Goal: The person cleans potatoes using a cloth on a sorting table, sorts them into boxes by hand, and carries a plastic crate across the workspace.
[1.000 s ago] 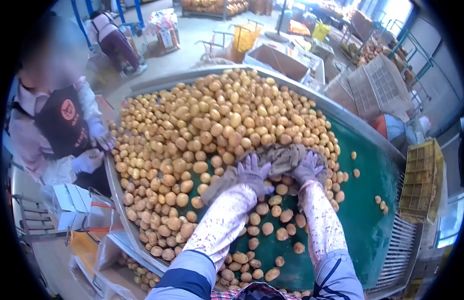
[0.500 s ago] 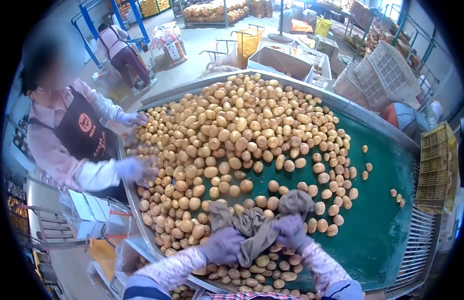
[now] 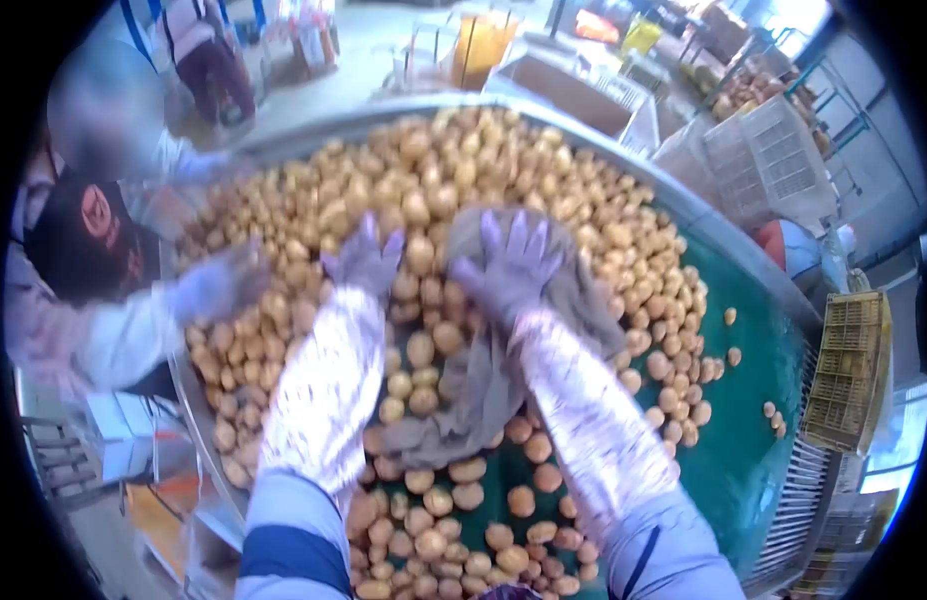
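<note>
From where I stood, the grey cloth (image 3: 473, 385) lay straight under the worker's right hand (image 3: 510, 275), so that hand was plainly the nearer one. Its gloved fingers were spread wide over the cloth's far end, palm down, pressing rather than clasping. From there the cloth ran two ways: one long, rumpled tail trailed toward the near left, down between the forearms, while a broader fold spread to the right, passing beneath the right forearm and showing on its other side.

The left hand (image 3: 368, 262) was left of the cloth and apart from it, about as far across as the right. Its fingers were splayed too, over the heaped potatoes (image 3: 413, 160), with nothing that I could see gripped; whether its palm bore on them I couldn't tell.

The heap was thickest on the far side and to the left. Loose potatoes lay near the worker, and the green surface (image 3: 733, 440) showed to the right. Over on the left, a co-worker's gloved hand (image 3: 211, 285) was blurred above the heap's edge.
</note>
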The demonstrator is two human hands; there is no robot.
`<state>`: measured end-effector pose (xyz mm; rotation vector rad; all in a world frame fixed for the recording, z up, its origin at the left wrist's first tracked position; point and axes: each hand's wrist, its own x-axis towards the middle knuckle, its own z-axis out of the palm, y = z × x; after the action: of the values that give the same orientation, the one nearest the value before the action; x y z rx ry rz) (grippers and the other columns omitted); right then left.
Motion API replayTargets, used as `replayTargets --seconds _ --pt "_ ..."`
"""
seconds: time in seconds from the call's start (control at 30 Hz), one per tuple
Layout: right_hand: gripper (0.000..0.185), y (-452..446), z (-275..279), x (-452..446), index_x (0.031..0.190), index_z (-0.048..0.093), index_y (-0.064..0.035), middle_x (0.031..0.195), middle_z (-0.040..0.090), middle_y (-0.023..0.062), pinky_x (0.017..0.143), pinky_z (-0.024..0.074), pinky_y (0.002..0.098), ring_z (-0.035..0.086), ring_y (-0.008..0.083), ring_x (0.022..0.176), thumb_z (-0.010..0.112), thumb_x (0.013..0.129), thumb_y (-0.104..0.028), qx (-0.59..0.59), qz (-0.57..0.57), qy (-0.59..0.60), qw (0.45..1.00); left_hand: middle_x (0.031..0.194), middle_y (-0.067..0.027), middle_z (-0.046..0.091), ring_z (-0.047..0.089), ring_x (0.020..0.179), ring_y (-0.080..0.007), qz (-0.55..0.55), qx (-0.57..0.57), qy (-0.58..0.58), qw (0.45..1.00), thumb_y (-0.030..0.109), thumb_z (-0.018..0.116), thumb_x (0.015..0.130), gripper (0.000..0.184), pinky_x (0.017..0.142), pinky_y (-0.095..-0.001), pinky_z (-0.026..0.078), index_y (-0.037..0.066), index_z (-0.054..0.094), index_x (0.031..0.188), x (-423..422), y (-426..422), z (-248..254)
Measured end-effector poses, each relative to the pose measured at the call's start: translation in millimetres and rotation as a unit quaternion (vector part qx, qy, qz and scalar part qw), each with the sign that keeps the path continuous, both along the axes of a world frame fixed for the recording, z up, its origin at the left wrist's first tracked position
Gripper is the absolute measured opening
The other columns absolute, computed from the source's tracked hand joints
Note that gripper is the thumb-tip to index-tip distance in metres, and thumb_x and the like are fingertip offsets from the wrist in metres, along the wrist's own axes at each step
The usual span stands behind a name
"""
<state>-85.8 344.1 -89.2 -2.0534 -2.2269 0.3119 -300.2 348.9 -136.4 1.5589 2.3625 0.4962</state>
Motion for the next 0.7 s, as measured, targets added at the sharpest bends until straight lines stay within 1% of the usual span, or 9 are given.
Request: replayTargets --seconds 0.07,0.23,0.4,0.43,0.47,0.53,0.57,0.63,0.7 --pt "0.081 -15.9 -24.8 3.4 0.155 0.024 -0.0331 0.165 0.009 0.0144 0.115 0.0021 0.0687 0.001 0.0411 0.151 0.052 0.086 -0.063 -0.051 0.009 0.002 0.999 0.138 -0.0178 0.056 0.05 0.131 -0.0348 -0.035 0.001 -0.01 0.999 0.055 0.055 0.091 0.074 0.115 -0.0629 0.013 0.015 0.034 0.15 -3.1 -8.7 10.5" --pt "0.067 -16.2 33.0 6.6 0.149 0.039 -0.0243 0.162 0.018 0.0147 0.116 0.0059 0.0668 0.007 0.0417 0.15 0.05 0.089 -0.052 -0.076 0.049 -0.024 0.996 0.152 -0.0139 0.039 0.039 0.141 -0.0259 -0.076 -0.069 0.014 0.995 0.039 0.061 0.088 0.072 0.121 -0.0519 0.01 0.014 0.035 0.15 2.2 -46.9 -4.4" --pt "0.056 -112.6 1.1 23.0 0.133 0.055 -0.0223 0.141 0.048 0.0127 0.11 0.0227 0.0656 0.038 0.0367 0.136 0.059 0.085 -0.052 0.028 0.1 0.089 0.991 0.122 -0.0122 0.06 0.053 0.121 -0.0304 -0.131 -0.007 0.102 0.986 0.021 0.054 0.088 0.053 0.119 -0.0491 0.019 0.02 0.049 0.14 31.2 -151.3 6.2" --pt "0.054 -136.5 -2.9 29.6 0.133 0.055 -0.0216 0.136 0.053 0.0111 0.108 0.0263 0.0637 0.044 0.033 0.13 0.059 0.086 -0.049 0.013 0.1 0.107 0.989 0.109 -0.014 0.062 0.058 0.109 -0.0338 -0.134 0.105 0.141 0.975 0.02 0.052 0.089 0.044 0.109 -0.0494 0.034 0.02 0.056 0.133 22.9 -161.9 -44.9" --pt "0.054 -158.3 -12.4 38.2 0.133 0.055 -0.0185 0.133 0.055 0.0111 0.105 0.0298 0.0623 0.047 0.032 0.125 0.062 0.086 -0.044 0.058 0.116 0.103 0.986 0.105 -0.0146 0.062 0.059 0.101 -0.035 -0.138 0.027 0.062 0.988 0.019 0.053 0.088 0.04 0.096 -0.0479 0.042 0.019 0.06 0.127 27.3 -174.9 -34.0" --pt "0.055 -205.6 -9.4 64.3 0.129 0.057 -0.0206 0.117 0.059 0.0064 0.103 0.0343 0.0581 0.051 0.0298 0.119 0.068 0.079 -0.041 0.15 0.141 0.208 0.956 0.099 -0.0168 0.06 0.056 0.094 -0.0382 -0.215 0.125 0.14 0.958 0.022 0.066 0.074 0.046 0.082 -0.048 0.043 0.018 0.063 0.12 36.7 -215.1 -14.1" --pt "0.051 -224.5 -5.6 83.1 0.127 0.059 -0.0173 0.118 0.059 0.0086 0.101 0.0362 0.0541 0.052 0.03 0.117 0.067 0.081 -0.037 0.146 0.169 0.211 0.952 0.1 -0.0137 0.061 0.058 0.097 -0.0341 -0.219 0.132 0.139 0.957 0.023 0.061 0.079 0.042 0.094 -0.0484 0.04 0.02 0.064 0.12 41.4 -228.3 -12.9" --pt "0.042 -262.6 3.4 122.4 0.122 0.062 -0.0107 0.119 0.06 0.013 0.099 0.04 0.0463 0.054 0.0305 0.113 0.066 0.085 -0.03 0.13 0.222 0.225 0.94 0.104 -0.0155 0.062 0.06 0.098 -0.0332 -0.175 0.1 -0.015 0.979 0.014 0.067 0.076 0.045 0.094 -0.0456 0.044 0.016 0.064 0.121 42.2 -248.0 -15.8" --pt "0.046 -291.4 26.2 168.1 0.12 0.063 -0.013 0.109 0.062 0.0127 0.094 0.0451 0.0438 0.057 0.0319 0.105 0.071 0.077 -0.026 0.026 0.215 0.343 0.914 0.105 -0.0135 0.063 0.061 0.095 -0.0278 -0.157 0.12 -0.15 0.969 0.004 0.065 0.077 0.049 0.088 -0.0385 0.049 0.012 0.062 0.125 43.6 -273.6 -9.1"
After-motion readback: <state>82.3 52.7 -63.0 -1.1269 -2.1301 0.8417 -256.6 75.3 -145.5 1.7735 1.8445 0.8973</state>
